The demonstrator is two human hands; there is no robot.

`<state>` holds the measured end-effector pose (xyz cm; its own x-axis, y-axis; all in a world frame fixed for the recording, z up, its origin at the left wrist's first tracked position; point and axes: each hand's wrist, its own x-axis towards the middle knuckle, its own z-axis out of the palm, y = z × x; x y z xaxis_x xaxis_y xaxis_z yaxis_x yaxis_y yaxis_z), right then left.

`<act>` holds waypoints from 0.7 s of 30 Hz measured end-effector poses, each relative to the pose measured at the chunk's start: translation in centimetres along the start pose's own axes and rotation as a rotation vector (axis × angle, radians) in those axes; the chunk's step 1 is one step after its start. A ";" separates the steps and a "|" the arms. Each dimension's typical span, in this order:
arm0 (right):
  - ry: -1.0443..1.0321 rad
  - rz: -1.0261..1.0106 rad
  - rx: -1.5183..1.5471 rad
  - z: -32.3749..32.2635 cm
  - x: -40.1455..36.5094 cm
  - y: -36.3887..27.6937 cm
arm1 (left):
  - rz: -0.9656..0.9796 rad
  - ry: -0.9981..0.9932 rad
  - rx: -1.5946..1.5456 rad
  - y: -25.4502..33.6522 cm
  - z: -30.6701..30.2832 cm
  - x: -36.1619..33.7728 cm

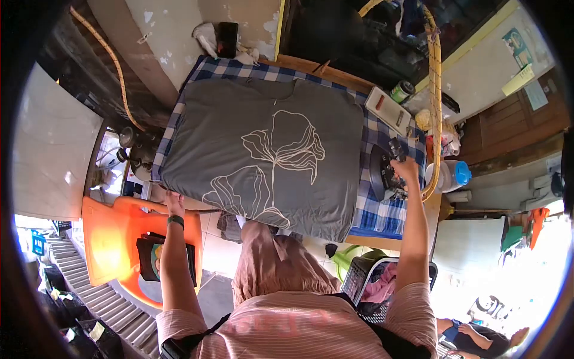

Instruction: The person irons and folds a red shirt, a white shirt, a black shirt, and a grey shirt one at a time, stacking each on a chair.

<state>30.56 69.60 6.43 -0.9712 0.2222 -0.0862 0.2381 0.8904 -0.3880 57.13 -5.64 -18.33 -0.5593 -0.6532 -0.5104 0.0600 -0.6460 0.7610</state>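
A dark grey T-shirt (pixel 221 131) with a cream line-drawn flower lies spread over a blue-and-white checked cloth (pixel 371 128) on the table. My right hand (pixel 406 171) is closed around the handle of a dark iron (pixel 380 172), which sits on the cloth to the right of the shirt. At the shirt's lower left corner is my left hand (pixel 174 203), its fingers apart at the fabric's edge. Some of its fingertips are hard to make out there.
Beyond the iron are a white tray (pixel 388 110), a green can (pixel 402 91) and a blue-lidded container (pixel 459 173). A yellow hose (pixel 435 90) hangs nearby. An orange chair (pixel 107 239) stands left; a laundry basket (pixel 357 278) is at right. Another person (pixel 478 338) is lower right.
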 end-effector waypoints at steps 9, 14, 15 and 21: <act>-1.357 -0.268 0.238 9.6 -23.0 3.5 | -0.108 -0.139 0.678 -6.0 -3.8 -3.0; -0.790 -0.031 -0.027 20.3 -29.6 9.7 | 0.014 -0.260 0.775 -10.6 -6.9 -7.4; -0.701 0.171 0.578 24.4 -29.2 13.9 | 0.068 -0.299 0.947 -10.8 -7.7 -8.0; -0.508 0.191 0.827 24.1 -30.2 8.4 | -0.058 -0.391 1.218 -11.2 -15.3 -11.4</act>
<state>61.71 60.76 -16.36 -0.8517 -0.0364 -0.5227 0.4976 0.2560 -0.8288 75.47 2.95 -27.16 -0.7525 -0.3436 -0.5619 -0.6491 0.2427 0.7209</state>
